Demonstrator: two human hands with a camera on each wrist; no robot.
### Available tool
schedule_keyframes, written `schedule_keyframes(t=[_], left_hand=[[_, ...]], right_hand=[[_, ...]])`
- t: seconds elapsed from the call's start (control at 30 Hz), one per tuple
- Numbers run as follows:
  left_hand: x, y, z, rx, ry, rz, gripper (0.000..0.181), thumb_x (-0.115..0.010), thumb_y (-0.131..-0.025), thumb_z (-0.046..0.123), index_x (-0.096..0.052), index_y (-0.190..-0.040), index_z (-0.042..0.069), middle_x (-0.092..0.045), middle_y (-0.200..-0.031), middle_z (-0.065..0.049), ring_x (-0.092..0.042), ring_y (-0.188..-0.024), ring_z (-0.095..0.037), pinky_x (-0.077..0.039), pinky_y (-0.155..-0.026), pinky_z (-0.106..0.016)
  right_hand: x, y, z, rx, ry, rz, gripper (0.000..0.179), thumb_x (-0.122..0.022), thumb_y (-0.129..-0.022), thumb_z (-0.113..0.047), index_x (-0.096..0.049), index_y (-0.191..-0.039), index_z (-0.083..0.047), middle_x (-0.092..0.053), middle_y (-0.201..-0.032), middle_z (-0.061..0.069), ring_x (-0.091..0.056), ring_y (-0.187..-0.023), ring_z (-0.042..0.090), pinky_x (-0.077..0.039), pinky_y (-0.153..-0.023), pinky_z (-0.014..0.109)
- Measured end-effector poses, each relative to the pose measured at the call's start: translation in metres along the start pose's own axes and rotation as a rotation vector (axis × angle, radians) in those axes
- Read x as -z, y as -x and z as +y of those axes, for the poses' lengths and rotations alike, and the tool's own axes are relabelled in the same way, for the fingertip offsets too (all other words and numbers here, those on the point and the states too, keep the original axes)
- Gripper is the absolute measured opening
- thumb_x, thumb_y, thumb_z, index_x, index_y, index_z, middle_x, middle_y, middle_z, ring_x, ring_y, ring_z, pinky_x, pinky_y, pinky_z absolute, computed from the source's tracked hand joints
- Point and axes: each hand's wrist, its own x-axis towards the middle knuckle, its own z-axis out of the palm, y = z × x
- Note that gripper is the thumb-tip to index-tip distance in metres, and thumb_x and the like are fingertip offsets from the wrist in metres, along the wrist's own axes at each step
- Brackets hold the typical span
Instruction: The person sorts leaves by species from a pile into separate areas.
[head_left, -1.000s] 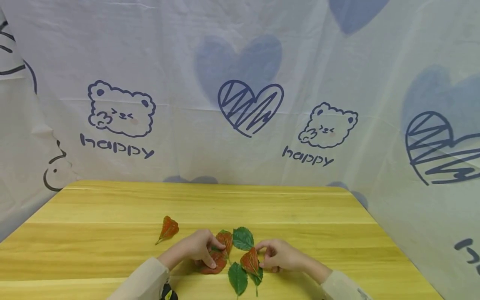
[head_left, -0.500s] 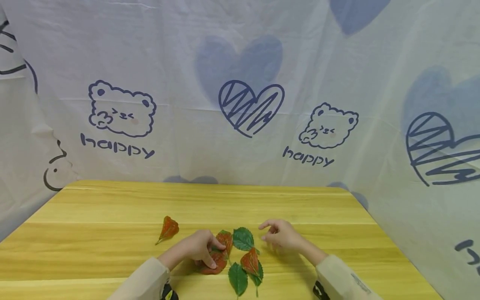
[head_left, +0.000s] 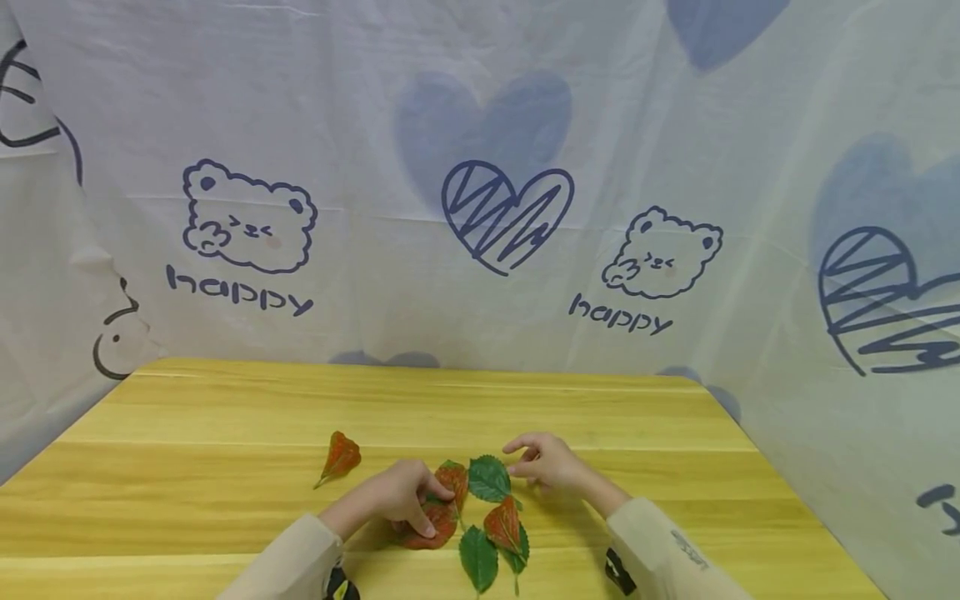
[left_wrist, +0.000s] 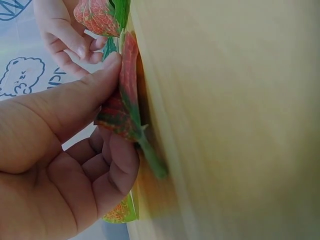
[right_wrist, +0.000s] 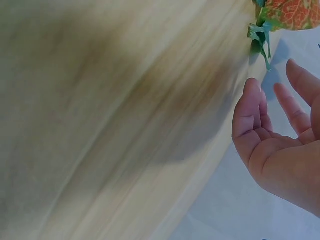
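Left grip (head_left: 401, 492) clamped on red leaf (left_wrist: 128, 82), right grip (head_left: 551, 463) apart and loosely curved beside green leaf (head_left: 489, 478)

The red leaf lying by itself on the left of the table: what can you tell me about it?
That red leaf is orange-red and roughly fan-shaped, narrowing to a thin greenish stalk that points left and toward the viewer. It lies on the wood-grained table; nothing else touches it. Whether it is real or artificial, I cannot tell.
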Motion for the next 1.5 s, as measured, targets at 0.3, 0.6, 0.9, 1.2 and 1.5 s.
schedule_keyframes(t=[0.3, 0.6, 0.9, 1.2, 1.5], left_hand=[[0.000, 0.000, 0.001, 0.032, -0.003, -0.003, 0.041, -0.076, -0.065, 0.000, -0.066, -0.105, 0.001, -0.029, -0.040, 0.003, -0.032, -0.031, -0.006, -0.034, -0.035, -0.019], [0.000, -0.001, 0.001, 0.021, -0.032, -0.003, 0.041, -0.077, -0.065, 0.001, -0.066, -0.105, 0.001, -0.032, -0.041, 0.003, -0.036, -0.032, -0.006, -0.041, -0.037, -0.023], [0.000, -0.001, 0.002, 0.025, -0.028, -0.006, 0.041, -0.076, -0.066, 0.001, -0.066, -0.105, 0.000, -0.032, -0.041, 0.003, -0.036, -0.031, -0.006, -0.042, -0.038, -0.024], [0.001, -0.001, 0.001, 0.033, -0.021, -0.015, 0.041, -0.076, -0.066, 0.001, -0.066, -0.105, 0.001, -0.030, -0.040, 0.002, -0.034, -0.031, -0.006, -0.037, -0.037, -0.021], [0.000, 0.000, 0.001, 0.030, -0.005, -0.014, 0.041, -0.075, -0.066, -0.001, -0.066, -0.106, 0.000, -0.030, -0.040, 0.003, -0.032, -0.031, -0.006, -0.039, -0.037, -0.022]], right_hand=[[-0.006, -0.007, 0.001, -0.018, 0.009, -0.022, 0.032, -0.061, -0.084, -0.006, -0.056, -0.114, 0.004, -0.047, -0.065, 0.003, -0.042, -0.049, 0.012, -0.029, -0.041, 0.023], [-0.010, -0.013, 0.000, -0.022, 0.031, -0.038, 0.035, -0.063, -0.082, -0.004, -0.056, -0.115, 0.003, -0.041, -0.054, 0.001, -0.036, -0.044, 0.010, -0.026, -0.039, 0.021], [-0.013, -0.014, -0.002, -0.010, 0.106, -0.043, 0.041, -0.068, -0.077, -0.002, -0.055, -0.116, 0.003, -0.042, -0.054, -0.001, -0.031, -0.041, 0.008, -0.026, -0.038, 0.020], [-0.015, -0.016, -0.004, -0.028, 0.111, -0.040, 0.042, -0.066, -0.077, 0.002, -0.053, -0.117, 0.004, -0.047, -0.052, 0.001, -0.032, -0.040, 0.008, -0.028, -0.038, 0.020], [-0.014, -0.011, -0.007, -0.064, 0.086, -0.024, 0.040, -0.064, -0.080, 0.002, -0.051, -0.116, 0.011, -0.057, -0.062, 0.006, -0.051, -0.050, 0.014, -0.041, -0.044, 0.026]])
